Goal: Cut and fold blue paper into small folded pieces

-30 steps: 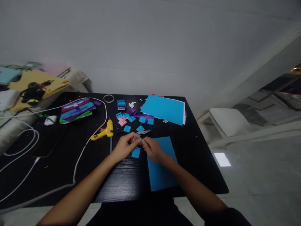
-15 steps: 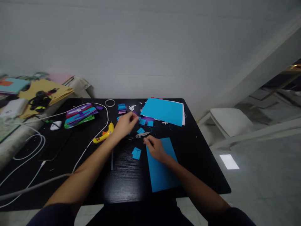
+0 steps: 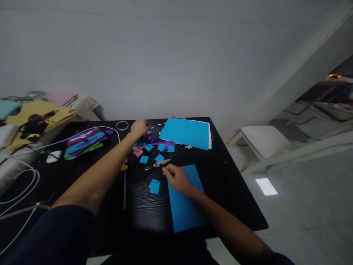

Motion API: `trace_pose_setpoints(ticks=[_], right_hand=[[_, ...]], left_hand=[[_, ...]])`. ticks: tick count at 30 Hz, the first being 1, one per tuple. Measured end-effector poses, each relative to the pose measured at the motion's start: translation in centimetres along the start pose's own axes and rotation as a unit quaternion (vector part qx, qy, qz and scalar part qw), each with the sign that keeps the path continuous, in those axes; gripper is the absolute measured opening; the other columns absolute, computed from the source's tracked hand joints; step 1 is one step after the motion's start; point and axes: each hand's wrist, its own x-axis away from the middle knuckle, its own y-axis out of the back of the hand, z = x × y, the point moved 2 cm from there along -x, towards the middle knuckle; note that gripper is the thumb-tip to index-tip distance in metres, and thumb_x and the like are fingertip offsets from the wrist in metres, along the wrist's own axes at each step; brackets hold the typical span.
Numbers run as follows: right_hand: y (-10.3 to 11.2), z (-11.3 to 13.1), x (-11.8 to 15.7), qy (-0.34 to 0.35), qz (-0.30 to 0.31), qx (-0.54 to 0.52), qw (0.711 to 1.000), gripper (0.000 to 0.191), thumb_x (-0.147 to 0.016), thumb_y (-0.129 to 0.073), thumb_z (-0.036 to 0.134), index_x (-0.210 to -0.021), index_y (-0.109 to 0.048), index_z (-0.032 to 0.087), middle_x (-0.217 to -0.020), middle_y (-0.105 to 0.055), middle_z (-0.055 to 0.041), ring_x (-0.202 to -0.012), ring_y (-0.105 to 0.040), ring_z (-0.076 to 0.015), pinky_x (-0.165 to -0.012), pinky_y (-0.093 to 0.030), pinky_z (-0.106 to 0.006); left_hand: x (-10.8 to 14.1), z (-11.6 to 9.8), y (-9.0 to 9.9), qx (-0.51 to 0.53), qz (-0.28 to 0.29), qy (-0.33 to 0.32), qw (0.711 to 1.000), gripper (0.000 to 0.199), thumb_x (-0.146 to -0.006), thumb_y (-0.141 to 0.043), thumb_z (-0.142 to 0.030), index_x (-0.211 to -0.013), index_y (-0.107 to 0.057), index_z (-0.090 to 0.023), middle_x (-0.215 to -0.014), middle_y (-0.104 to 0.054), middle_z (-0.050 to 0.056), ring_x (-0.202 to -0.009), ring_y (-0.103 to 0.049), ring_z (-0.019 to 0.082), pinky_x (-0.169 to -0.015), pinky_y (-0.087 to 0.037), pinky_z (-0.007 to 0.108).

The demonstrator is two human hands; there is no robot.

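Observation:
My left hand (image 3: 139, 129) reaches to the far side of the black table, over small paper scraps; its fingertips are partly hidden. My right hand (image 3: 176, 177) is closed above the upper left part of a blue sheet (image 3: 185, 211), and what it pinches, if anything, is too small to make out. Just beyond it lie scissors (image 3: 161, 163). Small blue paper pieces (image 3: 154, 186) rest left of the sheet. More blue squares, pink pieces (image 3: 137, 151) and purple paper (image 3: 150, 139) are scattered near my left hand.
A larger blue sheet (image 3: 187, 132) lies over white paper at the back. Colored paper strips (image 3: 84, 142), a white cable (image 3: 35, 180) and a mostly hidden yellow glue gun (image 3: 124, 165) are at left. A white stool (image 3: 264, 141) stands right of the table (image 3: 234, 198).
My left hand has moved farther back and left, uncovering pink and blue pieces. My right hand stays beside the scissors. The whole view has shifted slightly.

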Motion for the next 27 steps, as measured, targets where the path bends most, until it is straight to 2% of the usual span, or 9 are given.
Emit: trace_pose_setpoints(ticks=[3, 7, 10, 13, 17, 20, 22, 23, 27], right_hand=[[0.1, 0.1, -0.1, 0.0, 0.003, 0.001, 1.0, 0.04, -0.1, -0.053, 0.044, -0.068, -0.046, 0.023, -0.056, -0.042, 0.0052, -0.054, -0.038, -0.0127, -0.055, -0.029, -0.027], [0.2, 0.2, -0.1, 0.004, 0.006, 0.001, 1.0, 0.039, -0.101, -0.053, 0.045, -0.069, -0.051, 0.022, -0.056, -0.044, 0.0048, -0.053, -0.039, -0.0128, -0.055, -0.029, -0.027], [0.1, -0.1, -0.3, 0.005, -0.004, -0.006, 1.0, 0.035, -0.101, -0.052, 0.043, -0.075, -0.06, 0.021, -0.056, -0.048, 0.0042, -0.053, -0.041, -0.0132, -0.054, -0.03, -0.027], [0.5, -0.5, -0.7, 0.002, -0.032, -0.02, 0.999, 0.028, -0.1, -0.049, 0.039, -0.09, -0.067, 0.02, -0.06, -0.052, 0.0035, -0.053, -0.045, -0.0139, -0.053, -0.033, -0.027], [3.2, -0.1, -1.4, -0.011, -0.088, -0.043, 0.995, 0.026, -0.099, -0.046, 0.031, -0.112, -0.064, 0.019, -0.071, -0.065, 0.0002, -0.057, -0.055, -0.0151, -0.056, -0.043, -0.027], [6.4, 0.9, -1.2, -0.016, -0.12, -0.05, 0.991, 0.025, -0.095, -0.056, 0.031, -0.115, -0.066, 0.019, -0.101, -0.076, -0.0091, -0.081, -0.07, -0.0193, -0.072, -0.056, -0.032], [8.0, 1.3, -0.5, -0.021, -0.081, -0.009, 0.996, 0.025, -0.093, -0.063, 0.032, -0.114, -0.07, 0.02, -0.113, -0.076, -0.0114, -0.1, -0.073, -0.0249, -0.086, -0.059, -0.039], [8.5, 1.3, 0.0, -0.028, -0.056, 0.027, 0.998, 0.026, -0.093, -0.064, 0.034, -0.115, -0.071, 0.021, -0.117, -0.076, -0.0118, -0.107, -0.072, -0.0274, -0.092, -0.059, -0.044], [9.0, 0.4, 2.6, -0.083, 0.045, 0.166, 0.982, 0.047, -0.09, -0.073, 0.034, -0.136, -0.067, 0.024, -0.154, -0.058, -0.0139, -0.148, -0.049, -0.0361, -0.122, -0.04, -0.058]], left_hand=[[0.3, 0.2, 0.6, 0.007, -0.012, -0.005, 1.0, 0.031, -0.1, -0.069, -0.036, -0.125, -0.068, -0.017, -0.127, -0.07, 0.011, -0.111, -0.07, 0.025, -0.095, -0.06, 0.045], [1.3, 0.2, 2.5, 0.04, -0.056, -0.021, 0.997, 0.007, -0.089, -0.076, -0.023, -0.092, -0.078, -0.017, -0.095, -0.078, 0.014, -0.099, -0.071, 0.03, -0.086, -0.053, 0.039], [3.2, -0.2, 3.6, 0.077, -0.085, -0.046, 0.992, 0.009, -0.088, -0.07, -0.022, -0.084, -0.077, -0.018, -0.084, -0.077, 0.012, -0.09, -0.07, 0.028, -0.08, -0.049, 0.036], [6.9, -0.8, 3.1, 0.121, -0.087, -0.088, 0.985, 0.017, -0.091, -0.066, -0.032, -0.085, -0.073, -0.018, -0.08, -0.074, 0.007, -0.079, -0.068, 0.023, -0.074, -0.046, 0.032], [14.1, -1.3, 0.3, 0.16, -0.026, -0.155, 0.975, 0.035, -0.096, -0.06, -0.05, -0.077, -0.065, -0.02, -0.071, -0.067, 0.001, -0.069, -0.061, 0.019, -0.065, -0.043, 0.028], [19.2, -1.0, -1.6, 0.146, 0.08, -0.209, 0.964, 0.031, -0.095, -0.063, -0.047, -0.076, -0.066, -0.022, -0.068, -0.066, -0.001, -0.063, -0.061, 0.018, -0.061, -0.042, 0.028], [21.4, -0.4, -2.2, 0.115, 0.125, -0.223, 0.96, 0.013, -0.086, -0.075, -0.034, -0.093, -0.072, -0.024, -0.078, -0.071, 0.0, -0.07, -0.065, 0.021, -0.063, -0.042, 0.029], [22.2, -0.2, -2.3, 0.104, 0.134, -0.223, 0.96, 0.02, -0.081, -0.079, -0.029, -0.099, -0.073, -0.024, -0.085, -0.072, 0.002, -0.075, -0.067, 0.023, -0.065, -0.043, 0.03], [23.3, 0.3, -2.8, 0.031, 0.164, -0.235, 0.958, 0.036, -0.082, -0.081, -0.029, -0.116, -0.07, -0.025, -0.113, -0.068, 0.008, -0.1, -0.069, 0.028, -0.083, -0.05, 0.034]])
